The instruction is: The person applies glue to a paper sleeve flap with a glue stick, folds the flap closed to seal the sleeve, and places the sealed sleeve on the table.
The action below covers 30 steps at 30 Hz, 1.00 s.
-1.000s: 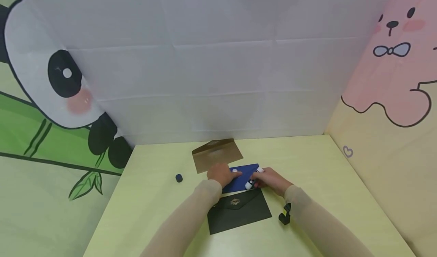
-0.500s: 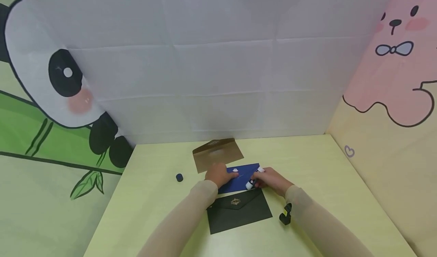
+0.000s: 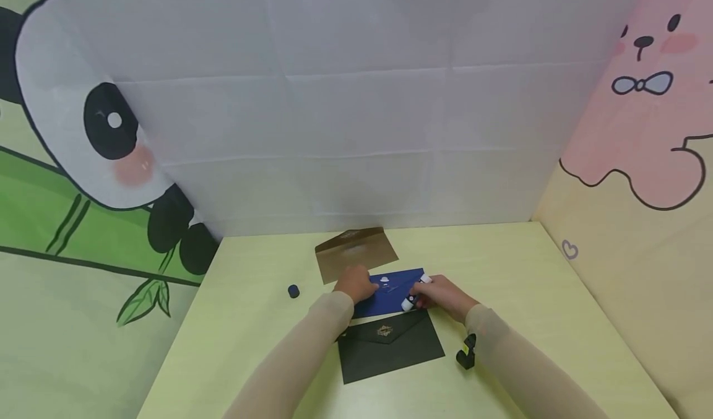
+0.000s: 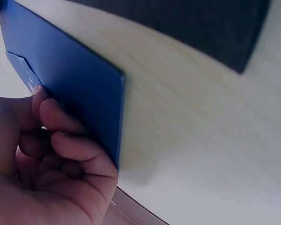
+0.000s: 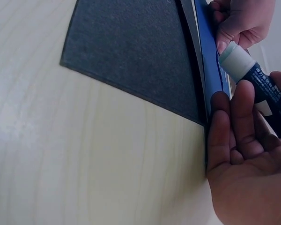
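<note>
A blue envelope with a small white print lies on the table between both hands. My left hand is at its left part, fingers curled. In the left wrist view, the thumb and index fingertips pinch the edge of the envelope's flap. My right hand grips an uncapped glue stick over the envelope's right part; its white end points toward the left hand. Whether the glue tip touches the paper cannot be told. A black envelope with a gold emblem lies nearer.
A brown envelope with its flap open lies behind the blue one. The small dark cap stands to the left on the pale table. A black and yellow thing shows by the right sleeve. Printed cloth walls surround the table.
My left hand has shifted slightly left and its thumb has drawn back, baring more of the flap's white print. The right hand and glue stick have hardly moved.
</note>
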Each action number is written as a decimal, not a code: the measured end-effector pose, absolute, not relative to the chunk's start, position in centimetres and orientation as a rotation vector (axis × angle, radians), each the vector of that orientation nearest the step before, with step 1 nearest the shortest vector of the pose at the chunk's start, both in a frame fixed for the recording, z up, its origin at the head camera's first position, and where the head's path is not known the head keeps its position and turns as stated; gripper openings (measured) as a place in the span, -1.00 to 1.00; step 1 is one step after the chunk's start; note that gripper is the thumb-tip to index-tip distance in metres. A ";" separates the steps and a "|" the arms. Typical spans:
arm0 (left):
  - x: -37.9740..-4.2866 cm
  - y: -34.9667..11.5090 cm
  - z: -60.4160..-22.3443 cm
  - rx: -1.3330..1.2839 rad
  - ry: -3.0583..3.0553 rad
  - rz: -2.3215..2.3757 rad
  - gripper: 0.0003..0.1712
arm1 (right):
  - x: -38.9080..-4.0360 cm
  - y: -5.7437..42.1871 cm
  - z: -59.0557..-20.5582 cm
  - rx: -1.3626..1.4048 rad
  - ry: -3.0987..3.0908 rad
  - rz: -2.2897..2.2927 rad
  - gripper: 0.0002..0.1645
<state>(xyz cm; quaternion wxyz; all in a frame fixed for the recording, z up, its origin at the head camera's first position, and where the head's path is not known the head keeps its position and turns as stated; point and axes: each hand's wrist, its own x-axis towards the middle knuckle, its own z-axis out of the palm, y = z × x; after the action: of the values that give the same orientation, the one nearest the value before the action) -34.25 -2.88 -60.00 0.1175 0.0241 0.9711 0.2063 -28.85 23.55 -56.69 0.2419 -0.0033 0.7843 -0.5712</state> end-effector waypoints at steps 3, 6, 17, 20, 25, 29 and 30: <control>-35.3 -3.6 -61.6 0.112 2.822 0.572 -0.62 | -28.9 23.5 -56.8 -0.010 2.144 -1.560 -0.73; -35.8 -3.9 -62.0 0.149 2.794 0.550 -0.46 | -28.9 23.5 -56.9 -0.016 2.146 -1.562 -0.73; -33.1 -1.2 -57.6 0.007 2.804 0.508 -0.17 | -29.0 23.7 -56.9 -0.058 2.157 -1.541 -0.69; -32.0 -0.4 -56.4 -0.035 2.852 0.503 -0.19 | -29.1 23.6 -56.8 -0.051 2.164 -1.533 -0.70; -31.6 0.1 -56.7 -0.097 2.897 0.495 -0.13 | -29.1 23.3 -56.7 -0.032 2.177 -1.524 -0.72; -31.4 0.0 -56.8 -0.105 2.899 0.518 -0.13 | -28.9 23.3 -56.7 -0.030 2.183 -1.522 -0.71; -31.4 -0.1 -56.8 -0.102 2.902 0.522 -0.15 | -28.8 23.3 -56.7 -0.028 2.181 -1.526 -0.71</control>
<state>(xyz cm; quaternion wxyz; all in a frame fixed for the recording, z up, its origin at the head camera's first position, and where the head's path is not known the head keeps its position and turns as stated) -31.35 -0.06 -56.84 0.0957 -0.0343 0.9791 0.1762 -28.83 23.27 -56.74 0.2376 -0.0101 0.7957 -0.5570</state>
